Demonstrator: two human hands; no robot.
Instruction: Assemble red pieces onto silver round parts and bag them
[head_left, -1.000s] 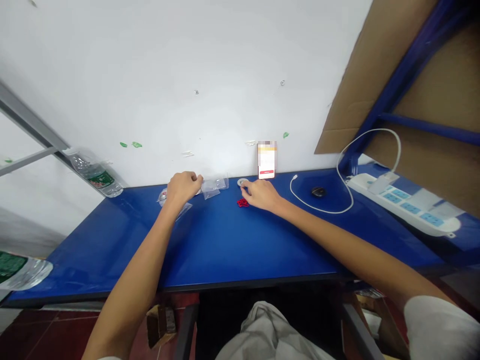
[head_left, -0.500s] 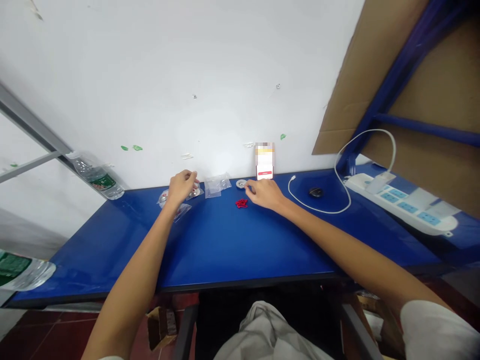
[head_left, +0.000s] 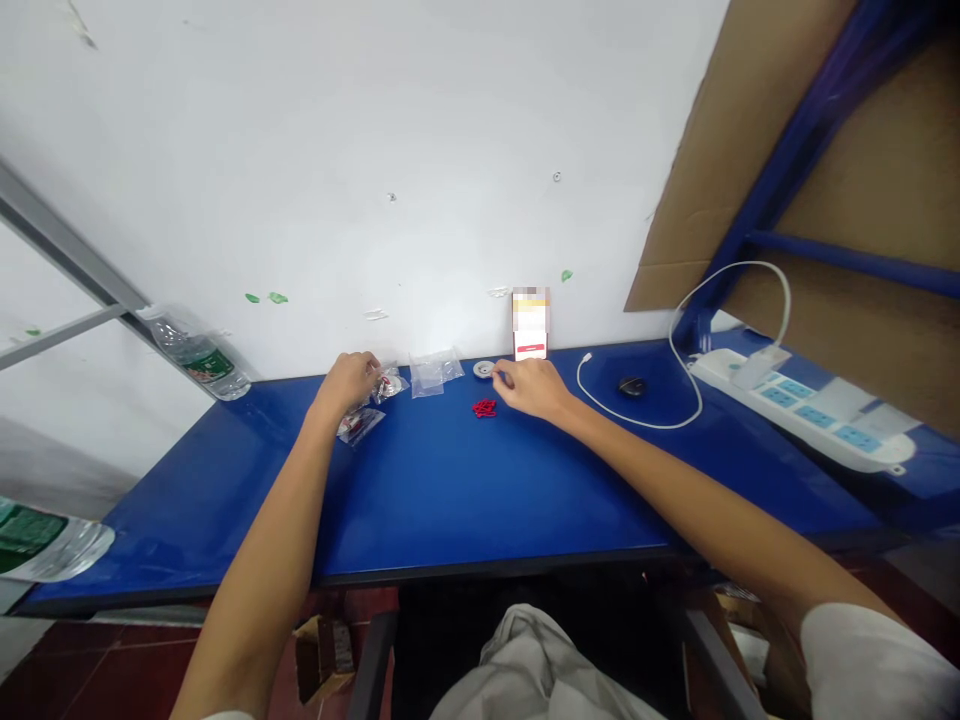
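My left hand [head_left: 347,388] is over the small clear plastic bags at the back left of the blue table, fingers curved downward and apart. One bag with shiny parts [head_left: 389,383] lies beside its fingertips; another bag [head_left: 361,425] lies just below the hand. The hand partly hides this group. My right hand [head_left: 531,387] rests on the table, thumb and forefinger closed at the edge of a small white round disc [head_left: 484,369]. In front of the disc is a little pile of red pieces [head_left: 484,408], not touched by either hand.
Flattened clear bags [head_left: 427,374] lie between my hands. A lit phone [head_left: 530,325] leans on the wall. To the right are a white cable [head_left: 646,423], a black mouse-like object [head_left: 631,386] and a power strip [head_left: 806,408]. Water bottles [head_left: 199,355] stand left.
My left hand has moved slightly left and down among the bags, uncovering the bag with shiny parts. My right hand and the disc stay in place.
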